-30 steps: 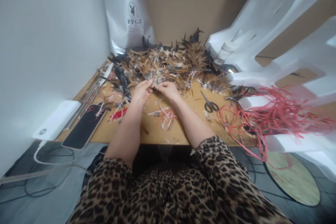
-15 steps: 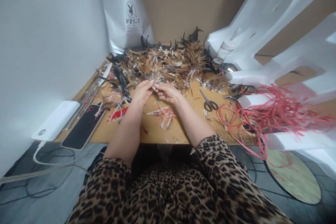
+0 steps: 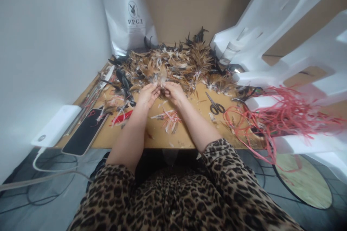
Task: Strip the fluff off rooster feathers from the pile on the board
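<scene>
My left hand [image 3: 148, 95] and my right hand [image 3: 174, 92] meet above the middle of the wooden table, fingertips nearly touching. Brown and whitish feathers [image 3: 162, 73] rise from between the pinched fingers of both hands. Which feathers each hand grips at the quills is partly hidden by the fingers. Just behind lies a wide heap of brown and black feathers [image 3: 179, 57]. Between my forearms, a small tuft of pink and white strips [image 3: 171, 118] rests on the tabletop.
Black-handled scissors [image 3: 214, 106] lie to the right, near tangled red ribbon strips [image 3: 287, 119]. On the left are a phone [image 3: 84, 131], a white power bank [image 3: 57, 124] with a cable, and a red item [image 3: 121, 116]. A white bag [image 3: 130, 18] stands behind; white foam pieces [image 3: 260, 79] border the right.
My right hand has shifted slightly up and right, and its fingertips have parted a little from the left ones. More of the feathers now stands up between the hands.
</scene>
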{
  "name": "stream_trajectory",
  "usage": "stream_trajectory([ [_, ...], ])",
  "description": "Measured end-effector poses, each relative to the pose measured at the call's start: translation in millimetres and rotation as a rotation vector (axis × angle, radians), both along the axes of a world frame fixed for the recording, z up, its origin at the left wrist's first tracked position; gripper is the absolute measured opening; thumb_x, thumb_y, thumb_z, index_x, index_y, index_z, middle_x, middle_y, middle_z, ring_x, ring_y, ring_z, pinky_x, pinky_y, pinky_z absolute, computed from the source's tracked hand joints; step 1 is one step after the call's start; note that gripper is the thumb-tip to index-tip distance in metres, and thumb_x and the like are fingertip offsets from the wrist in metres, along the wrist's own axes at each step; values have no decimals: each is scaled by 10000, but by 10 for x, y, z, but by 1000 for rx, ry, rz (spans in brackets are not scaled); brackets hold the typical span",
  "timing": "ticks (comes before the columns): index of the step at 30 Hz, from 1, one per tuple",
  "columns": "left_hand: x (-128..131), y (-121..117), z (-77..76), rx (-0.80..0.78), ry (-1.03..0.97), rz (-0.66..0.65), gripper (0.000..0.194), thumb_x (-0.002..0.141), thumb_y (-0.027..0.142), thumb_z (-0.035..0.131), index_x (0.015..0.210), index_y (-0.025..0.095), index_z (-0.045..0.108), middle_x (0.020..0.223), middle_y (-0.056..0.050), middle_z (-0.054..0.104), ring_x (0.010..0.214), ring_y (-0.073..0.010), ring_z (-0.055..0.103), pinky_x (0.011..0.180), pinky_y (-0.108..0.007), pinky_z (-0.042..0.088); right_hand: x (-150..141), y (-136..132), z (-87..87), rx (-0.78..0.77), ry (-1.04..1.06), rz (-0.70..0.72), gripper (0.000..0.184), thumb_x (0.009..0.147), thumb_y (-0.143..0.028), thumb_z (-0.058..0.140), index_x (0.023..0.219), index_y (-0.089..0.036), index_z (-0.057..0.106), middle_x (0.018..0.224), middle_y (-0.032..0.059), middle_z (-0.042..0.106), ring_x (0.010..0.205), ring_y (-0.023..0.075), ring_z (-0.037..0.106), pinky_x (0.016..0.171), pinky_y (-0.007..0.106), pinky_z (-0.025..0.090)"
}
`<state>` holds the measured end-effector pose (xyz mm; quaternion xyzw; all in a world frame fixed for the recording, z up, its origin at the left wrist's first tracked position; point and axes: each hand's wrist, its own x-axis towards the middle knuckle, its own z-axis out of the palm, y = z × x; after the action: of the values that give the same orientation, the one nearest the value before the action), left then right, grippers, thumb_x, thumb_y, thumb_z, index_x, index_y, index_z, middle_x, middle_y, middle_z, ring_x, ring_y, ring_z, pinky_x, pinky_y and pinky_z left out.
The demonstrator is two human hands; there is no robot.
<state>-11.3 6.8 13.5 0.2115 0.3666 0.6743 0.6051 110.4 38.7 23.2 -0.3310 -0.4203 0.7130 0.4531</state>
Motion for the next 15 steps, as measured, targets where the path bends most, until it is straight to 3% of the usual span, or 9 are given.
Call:
stream_trajectory([
  [3, 14, 12, -17, -72, -19, -5, 37, 745, 116, 635, 768, 131, 610, 750, -42, 691, 641, -88, 642, 536, -159, 456, -19, 0, -17, 119, -64, -162, 189, 635, -301, 682, 664, -147, 578, 431, -86, 424, 384, 23, 305, 387, 167, 218],
  [6, 53, 16, -26, -95, -17, -31, 14, 757, 114, 625, 766, 119, 616, 705, -41, 680, 592, -81, 631, 503, -149, 453, -35, 8, -59, 248, -114, -253, 182, 642, -311, 668, 678, -146, 600, 511, -63, 521, 450, 34, 406, 460, 169, 332],
  [9, 98, 7, -29, -93, -13, -66, 16, 768, 100, 608, 758, 106, 619, 662, -31, 661, 560, -71, 619, 482, -137, 446, -48, 15, -100, 320, -142, -272, 204, 638, -335, 661, 702, -149, 608, 598, -37, 598, 533, 59, 500, 551, 190, 416],
  [15, 133, -9, -19, -79, 0, -83, 33, 768, 84, 604, 740, 93, 620, 619, -24, 640, 525, -53, 598, 468, -118, 433, -53, -4, -105, 353, -155, -254, 225, 654, -370, 647, 699, -155, 598, 577, -33, 601, 516, 74, 521, 557, 213, 444],
])
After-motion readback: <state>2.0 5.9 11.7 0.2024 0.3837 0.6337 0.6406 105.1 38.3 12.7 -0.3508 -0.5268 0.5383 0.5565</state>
